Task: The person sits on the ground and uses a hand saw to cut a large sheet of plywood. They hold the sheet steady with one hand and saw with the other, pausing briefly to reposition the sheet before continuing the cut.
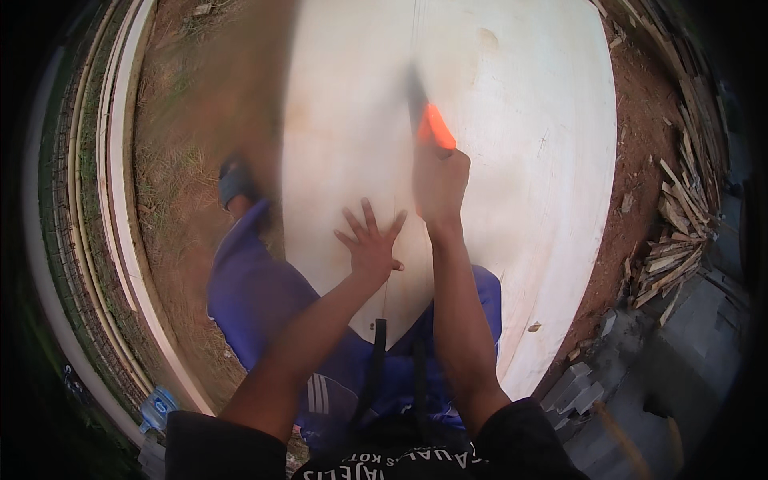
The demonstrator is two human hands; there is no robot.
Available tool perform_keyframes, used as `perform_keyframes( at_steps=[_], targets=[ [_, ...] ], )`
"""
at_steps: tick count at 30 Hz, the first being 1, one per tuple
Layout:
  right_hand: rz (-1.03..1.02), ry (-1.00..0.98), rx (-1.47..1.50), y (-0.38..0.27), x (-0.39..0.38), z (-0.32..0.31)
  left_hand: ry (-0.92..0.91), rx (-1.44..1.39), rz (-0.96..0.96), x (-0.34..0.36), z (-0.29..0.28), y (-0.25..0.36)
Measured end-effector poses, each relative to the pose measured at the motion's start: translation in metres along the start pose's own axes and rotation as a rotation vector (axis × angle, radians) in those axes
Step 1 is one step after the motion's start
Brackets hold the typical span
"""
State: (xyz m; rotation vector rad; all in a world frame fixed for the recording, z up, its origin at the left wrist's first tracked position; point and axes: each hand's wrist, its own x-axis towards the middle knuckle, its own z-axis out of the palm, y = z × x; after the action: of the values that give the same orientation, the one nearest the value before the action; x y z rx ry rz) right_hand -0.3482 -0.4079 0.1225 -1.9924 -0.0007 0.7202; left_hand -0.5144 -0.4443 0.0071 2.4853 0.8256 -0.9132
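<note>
A large pale wooden board [528,184], like plywood, lies in front of me and under my hands. My right hand [442,186] is closed round the orange handle of a hand saw [438,128]. The dark blade points away from me over the board and is smeared by motion, so its teeth do not show. Flat on the board, to the left of the saw, my left hand [373,248] has its fingers spread and holds nothing. A thin line runs along the board between my hands and the near edge, and faint lines continue at the far end.
My leg in blue trousers [260,288] is against the board's left side, with a foot on the grassy soil. Long timber strips [120,200] lie further left, near a blue plastic bottle [158,408]. Scrap wood [672,256] and grey blocks [578,392] lie at right.
</note>
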Motion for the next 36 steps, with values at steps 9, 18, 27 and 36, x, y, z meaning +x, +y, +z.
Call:
perform_keyframes(
  at_steps=[9,18,27,36],
  targets=[
    [-0.125,0.081,0.058,0.016,0.039,0.014,-0.023,-0.022,0.039,-0.001,-0.001,0.010],
    [-0.027,0.045,0.116,0.025,-0.093,-0.028,0.000,-0.088,0.012,0.002,-0.007,0.003],
    [-0.011,0.063,-0.011,-0.004,0.083,0.027,-0.035,-0.029,0.063,0.004,-0.003,0.007],
    [-0.069,0.030,0.104,0.048,-0.112,-0.034,-0.003,-0.035,0.033,0.003,0.000,0.000]
  ],
)
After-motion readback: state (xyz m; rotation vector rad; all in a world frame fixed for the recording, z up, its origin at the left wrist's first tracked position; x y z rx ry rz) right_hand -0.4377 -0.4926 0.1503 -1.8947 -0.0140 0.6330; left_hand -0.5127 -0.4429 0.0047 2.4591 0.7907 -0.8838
